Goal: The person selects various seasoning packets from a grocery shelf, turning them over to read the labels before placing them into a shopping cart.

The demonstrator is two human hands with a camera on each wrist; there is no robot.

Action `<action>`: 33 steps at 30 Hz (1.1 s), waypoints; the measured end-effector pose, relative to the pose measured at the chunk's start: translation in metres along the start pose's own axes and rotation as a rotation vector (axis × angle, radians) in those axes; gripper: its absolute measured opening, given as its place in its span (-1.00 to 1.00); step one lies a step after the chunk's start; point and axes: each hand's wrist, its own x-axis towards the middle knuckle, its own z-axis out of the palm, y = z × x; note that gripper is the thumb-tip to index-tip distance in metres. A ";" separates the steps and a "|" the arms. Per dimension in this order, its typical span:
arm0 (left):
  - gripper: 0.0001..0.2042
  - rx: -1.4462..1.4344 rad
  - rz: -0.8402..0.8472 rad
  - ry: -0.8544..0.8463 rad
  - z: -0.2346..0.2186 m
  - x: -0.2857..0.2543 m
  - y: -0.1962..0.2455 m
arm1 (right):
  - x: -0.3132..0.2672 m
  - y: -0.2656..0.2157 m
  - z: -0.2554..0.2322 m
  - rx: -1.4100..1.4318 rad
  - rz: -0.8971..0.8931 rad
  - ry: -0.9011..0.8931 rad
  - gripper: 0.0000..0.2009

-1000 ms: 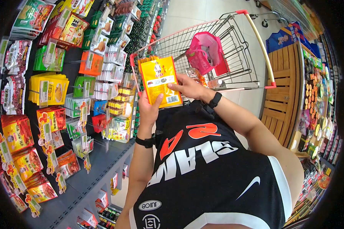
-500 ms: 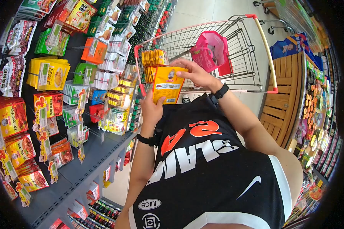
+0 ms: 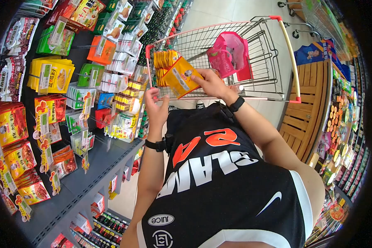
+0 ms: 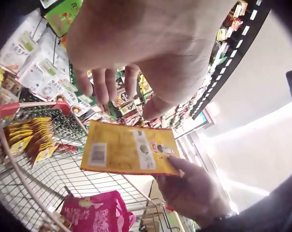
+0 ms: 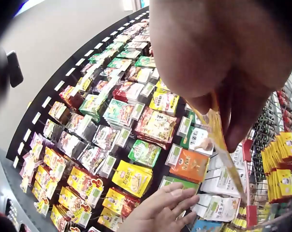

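My right hand (image 3: 213, 84) pinches a flat yellow seasoning packet (image 3: 182, 77) by one corner, thumb on its near face. The packet is tilted over the near left corner of the shopping cart (image 3: 235, 98). In the left wrist view the packet's back (image 4: 122, 150) shows a barcode; the right wrist view has it nearly edge-on. My left hand (image 3: 156, 108) holds nothing, its fingers loosely bent beside the cart's red corner. Rows of similar yellow packets (image 3: 164, 61) stand in the cart next to the held one.
A pink bag (image 3: 227, 53) sits in the cart. On my left, shelves hold hanging seasoning packets (image 3: 53, 76), with a grey shelf ledge (image 3: 87, 173) below. A slatted wooden stand (image 3: 304, 99) is on the right, beside shelves of jars.
My left hand has let go of the packet and drawn back from it. The packet, now in my right hand alone, has turned and moved over the cart, beside the yellow rows.
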 end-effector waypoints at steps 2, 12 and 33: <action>-0.67 -0.014 -0.022 -0.120 0.002 0.001 -0.002 | 0.004 0.005 -0.003 -0.108 -0.001 0.045 -0.71; -0.82 0.038 -0.008 -0.528 0.013 0.007 0.015 | 0.008 0.049 -0.015 -0.063 0.043 0.090 -0.68; -0.79 0.159 -0.315 -0.583 -0.095 0.025 -0.066 | 0.159 0.240 0.031 -0.427 0.484 0.000 -0.66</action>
